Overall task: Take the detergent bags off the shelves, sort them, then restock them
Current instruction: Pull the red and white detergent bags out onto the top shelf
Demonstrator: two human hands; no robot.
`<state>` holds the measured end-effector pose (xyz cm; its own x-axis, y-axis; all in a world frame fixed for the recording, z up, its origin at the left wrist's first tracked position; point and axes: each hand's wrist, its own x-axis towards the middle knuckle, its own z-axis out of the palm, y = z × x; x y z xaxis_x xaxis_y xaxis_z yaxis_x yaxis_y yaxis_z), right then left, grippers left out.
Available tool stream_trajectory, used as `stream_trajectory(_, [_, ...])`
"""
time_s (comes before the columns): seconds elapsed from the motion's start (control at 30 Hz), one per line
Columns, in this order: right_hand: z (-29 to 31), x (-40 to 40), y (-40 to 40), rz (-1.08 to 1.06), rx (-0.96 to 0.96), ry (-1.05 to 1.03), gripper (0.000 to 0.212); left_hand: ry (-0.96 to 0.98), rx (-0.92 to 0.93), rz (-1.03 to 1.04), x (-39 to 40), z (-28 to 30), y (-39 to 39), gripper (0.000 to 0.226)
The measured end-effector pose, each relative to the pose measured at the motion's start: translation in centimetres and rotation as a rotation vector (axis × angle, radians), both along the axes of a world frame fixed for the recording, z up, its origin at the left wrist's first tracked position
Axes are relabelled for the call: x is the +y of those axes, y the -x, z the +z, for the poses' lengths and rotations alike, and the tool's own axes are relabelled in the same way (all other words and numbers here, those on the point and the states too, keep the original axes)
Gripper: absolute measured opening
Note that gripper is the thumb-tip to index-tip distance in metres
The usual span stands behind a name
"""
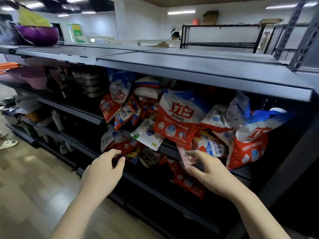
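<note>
Both forearms are seen lowest in frame, reaching toward the dark metal shelving (189, 69). Left hand (103, 169): fingers loosely curled, nothing held, fingertips close to a crumpled red-and-white detergent bag (120, 144) on the lower shelf; contact cannot be confirmed. Right hand (207, 171): a small pink packet (185, 156) appears to be pinched between thumb and forefinger, though blur leaves this uncertain.

Detergent bags are heaped unsorted across 2 shelf levels, several hanging over the front lip. A large red-and-white bag (179, 121) leans forward at centre; a small white pouch (148, 134) lies tilted below it, over the shelf lip; another large bag (250, 144) slumps at right.

Handling, as judged: powder-filled film bags, soft and slumping, the large ones probably heavy, the film glossy and likely slippery. A grip on the gathered top seam, with the underside supported, is advised for large bags; small pouches may be pinched at an edge. Overhanging bags could slide off if neighbours are disturbed.
</note>
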<state>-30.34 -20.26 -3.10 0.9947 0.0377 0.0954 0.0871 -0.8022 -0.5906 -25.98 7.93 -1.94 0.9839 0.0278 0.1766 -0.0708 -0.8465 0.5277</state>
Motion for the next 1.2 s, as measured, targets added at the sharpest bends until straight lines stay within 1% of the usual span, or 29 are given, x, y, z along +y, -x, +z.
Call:
stream_trajectory(0.17, [-0.1,2.9,-5.5,-0.027,0.007,0.011,0.045,0.013,-0.005,-0.013,2.6,-0.8,-6.2,0.033])
stream_trajectory(0.3, [-0.2,5.1,-10.8,-0.061,-0.004,-0.025,0.046,0.049,-0.009,-0.014,4.5,-0.9,-12.0,0.031])
stream_trajectory(0.43, [0.0,6.8,-15.8,-0.07,0.02,-0.05,0.048,0.035,-0.012,-0.035,5.7,-0.8,-17.4,0.032])
stream_trajectory(0.53, [0.5,7.8,-19.0,-0.091,0.035,-0.081,0.045,0.063,-0.027,-0.037,6.6,-0.9,-21.0,0.031])
stream_trajectory(0.67, [0.8,9.1,-22.1,-0.147,0.048,-0.098,0.044,0.094,0.005,-0.076,7.3,-1.5,-25.2,0.033])
stream_trajectory(0.77, [0.3,10.0,-24.2,-0.225,0.121,-0.131,0.048,0.115,0.009,-0.121,8.0,-2.0,-28.9,0.038])
stream_trajectory(0.9, [-0.8,11.8,-27.0,-0.33,0.262,-0.179,0.063,0.115,0.02,-0.212,9.3,-2.6,-34.7,0.044])
stream_trajectory(0.97, [-1.2,13.3,-28.3,-0.377,0.268,-0.223,0.061,0.092,0.019,-0.273,10.3,-2.8,-37.9,0.045])
stream_trajectory(1.13, [-1.6,18.1,-31.7,-0.523,0.291,-0.315,0.054,0.076,0.136,-0.371,13.0,-4.0,-46.4,0.052])
stream_trajectory(1.2, [-2.1,19.8,-33.3,-0.595,0.274,-0.338,0.049,0.075,0.137,-0.439,13.8,-4.9,-49.8,0.055])
